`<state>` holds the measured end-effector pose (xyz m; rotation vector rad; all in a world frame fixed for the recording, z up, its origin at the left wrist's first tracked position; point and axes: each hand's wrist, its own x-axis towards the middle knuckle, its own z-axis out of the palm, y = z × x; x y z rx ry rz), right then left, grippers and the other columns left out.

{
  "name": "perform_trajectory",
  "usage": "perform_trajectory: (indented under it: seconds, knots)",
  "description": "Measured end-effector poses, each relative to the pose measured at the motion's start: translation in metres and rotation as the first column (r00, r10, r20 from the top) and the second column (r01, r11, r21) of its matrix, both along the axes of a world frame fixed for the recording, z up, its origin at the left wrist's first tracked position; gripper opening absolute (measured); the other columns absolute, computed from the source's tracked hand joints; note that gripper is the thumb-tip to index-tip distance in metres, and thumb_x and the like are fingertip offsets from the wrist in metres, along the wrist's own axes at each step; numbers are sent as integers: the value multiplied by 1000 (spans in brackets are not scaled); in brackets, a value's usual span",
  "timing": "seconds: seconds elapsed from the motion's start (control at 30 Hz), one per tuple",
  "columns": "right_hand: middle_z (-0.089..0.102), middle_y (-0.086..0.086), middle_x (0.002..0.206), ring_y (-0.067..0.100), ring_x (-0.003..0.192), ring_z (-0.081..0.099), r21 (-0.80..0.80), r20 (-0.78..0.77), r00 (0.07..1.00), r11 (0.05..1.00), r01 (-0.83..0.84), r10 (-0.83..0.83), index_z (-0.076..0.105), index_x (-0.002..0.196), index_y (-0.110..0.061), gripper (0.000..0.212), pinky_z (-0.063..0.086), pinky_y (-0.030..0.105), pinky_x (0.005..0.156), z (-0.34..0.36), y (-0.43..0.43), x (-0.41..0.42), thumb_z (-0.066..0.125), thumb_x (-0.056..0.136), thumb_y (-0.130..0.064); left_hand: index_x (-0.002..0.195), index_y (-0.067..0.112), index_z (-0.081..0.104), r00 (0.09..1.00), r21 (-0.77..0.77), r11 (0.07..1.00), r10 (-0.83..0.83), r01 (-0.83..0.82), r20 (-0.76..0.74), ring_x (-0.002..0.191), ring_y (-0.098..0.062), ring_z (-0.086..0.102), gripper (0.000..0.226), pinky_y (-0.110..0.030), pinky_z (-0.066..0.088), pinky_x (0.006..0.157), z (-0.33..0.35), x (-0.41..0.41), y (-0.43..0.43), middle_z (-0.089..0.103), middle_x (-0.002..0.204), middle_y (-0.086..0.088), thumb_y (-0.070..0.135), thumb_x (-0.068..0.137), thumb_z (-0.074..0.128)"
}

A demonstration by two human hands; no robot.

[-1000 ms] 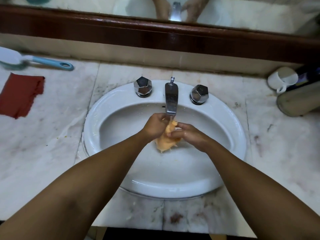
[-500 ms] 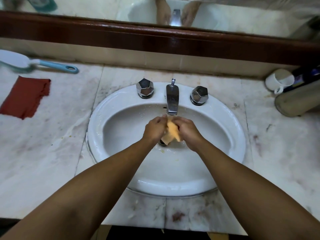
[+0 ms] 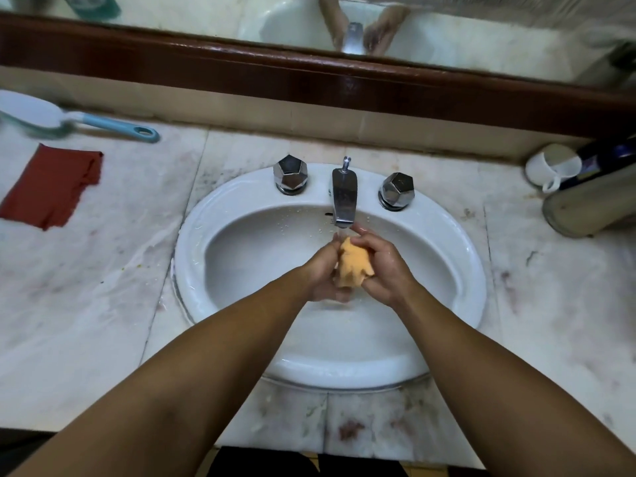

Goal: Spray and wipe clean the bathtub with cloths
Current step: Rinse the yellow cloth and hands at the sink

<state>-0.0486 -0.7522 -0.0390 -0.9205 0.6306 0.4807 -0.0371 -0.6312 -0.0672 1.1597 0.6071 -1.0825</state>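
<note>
A bunched orange cloth (image 3: 354,266) is squeezed between both my hands over the white sink basin (image 3: 241,263). My left hand (image 3: 321,273) grips the cloth from the left, and my right hand (image 3: 383,265) grips it from the right with fingers curled round it. Water runs from the chrome tap (image 3: 344,197) onto the top of the cloth. A red cloth (image 3: 51,185) lies flat on the marble counter at the far left.
Two chrome knobs (image 3: 290,173) (image 3: 396,191) flank the tap. A brush with a blue handle (image 3: 113,127) lies at the back left. A white cup (image 3: 554,166) and a beige container (image 3: 592,204) sit at the right. A mirror with a dark wooden frame (image 3: 309,77) runs behind.
Both hands have kept working the orange cloth under the tap, shifting slightly right and lower in the basin; more of the cloth shows between them now.
</note>
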Motion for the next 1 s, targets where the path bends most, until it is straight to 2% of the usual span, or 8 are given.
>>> perform_trajectory:
  seconds: [0.1, 0.23, 0.3, 0.4, 0.57, 0.7, 0.8, 1.0]
  knots:
    - [73, 10, 98, 20, 85, 69, -204, -29, 996, 976, -83, 79, 66, 121, -23, 36, 53, 33, 69, -5, 0, 1, 63, 92, -2, 99, 15, 64, 967, -6, 971, 237, -237, 90, 62, -18, 67, 27, -25, 53, 53, 3, 7, -5, 70, 76, -6, 33, 106, 45]
    - [73, 16, 106, 23, 78, 67, -630, -112, 993, 769, -108, 49, 64, 117, -22, 36, 52, 31, 61, -21, -19, -5, 71, 88, -3, 111, 9, 69, 925, 48, 943, 311, -328, 217, 93, -31, 70, 19, -36, 56, 75, 0, 16, -3, 73, 101, -13, 18, 99, 57]
    - [74, 10, 102, 21, 76, 65, -669, -127, 991, 741, -64, -29, 66, 117, -19, 28, 52, 30, 64, -27, -26, -8, 71, 91, -10, 103, 11, 67, 937, 75, 968, 208, -238, 282, 78, -25, 70, 14, -31, 54, 63, -2, 16, -3, 70, 90, -13, 15, 101, 54]
    - [73, 5, 100, 21, 80, 68, -587, -190, 982, 802, -109, -6, 67, 117, -16, 26, 54, 34, 73, -27, -21, -7, 57, 102, -35, 84, 13, 57, 928, 131, 987, 36, -90, 370, 45, -18, 59, 34, -24, 42, 41, 8, 12, -8, 58, 68, -11, 31, 109, 41]
    - [77, 14, 102, 34, 95, 74, -374, -222, 974, 919, -126, 43, 70, 112, -17, 54, 62, 47, 81, -21, 1, -4, 43, 102, -62, 115, 16, 71, 876, 316, 949, -140, -15, 461, 94, -27, 74, 51, -46, 58, 91, 12, 13, -17, 76, 108, -8, 56, 103, 42]
    - [78, 8, 95, 26, 87, 75, -518, -209, 976, 839, -165, 63, 72, 105, -21, 58, 63, 40, 74, -22, 15, 3, 39, 100, -69, 97, 15, 74, 882, 372, 926, -121, -65, 456, 83, -19, 71, 45, -31, 53, 73, 13, 15, -20, 75, 90, -4, 48, 104, 45]
    - [78, 9, 95, 25, 88, 75, -470, -251, 966, 865, -177, 61, 74, 106, -20, 67, 62, 39, 73, -29, 22, 6, 37, 96, -75, 97, 11, 71, 902, 417, 908, -151, -35, 405, 85, -26, 72, 48, -38, 59, 78, 12, 14, -20, 75, 93, -10, 46, 104, 40]
    - [78, 10, 106, 27, 97, 74, -240, -255, 964, 961, -140, 76, 73, 116, -16, 59, 57, 44, 92, -37, 36, 13, 47, 96, -66, 111, 18, 64, 555, 823, 568, -678, -21, 482, 117, -29, 51, 36, -46, 40, 102, -5, 12, 1, 61, 115, -4, 38, 106, 34]
